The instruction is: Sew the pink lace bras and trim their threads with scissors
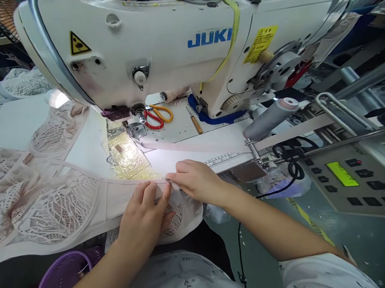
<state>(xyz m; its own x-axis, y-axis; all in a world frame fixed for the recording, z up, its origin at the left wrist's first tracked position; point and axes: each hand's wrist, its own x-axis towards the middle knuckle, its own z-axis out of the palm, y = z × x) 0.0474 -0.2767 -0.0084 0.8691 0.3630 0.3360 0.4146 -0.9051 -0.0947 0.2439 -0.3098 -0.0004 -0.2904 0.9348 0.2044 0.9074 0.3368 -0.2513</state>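
A pale pink lace bra lies across the front of the sewing machine's table, with its right end hanging over the edge. My left hand rests on its band, fingers apart and fingertips pressing near the upper edge, thumb spread on the fabric. My right hand is closed in a pinch at that same edge, beside my left index finger. A tiny metallic glint shows at its fingertips, but what they hold is too small to make out. Beyond my hands are the presser foot and a shiny yellowish taped patch.
The white JUKI sewing machine spans the back. Under its arm lie red-and-yellow-handled scissors and a wooden-handled awl. A pink elastic band runs through the feeder at right, near a control panel. A purple basket stands lower left.
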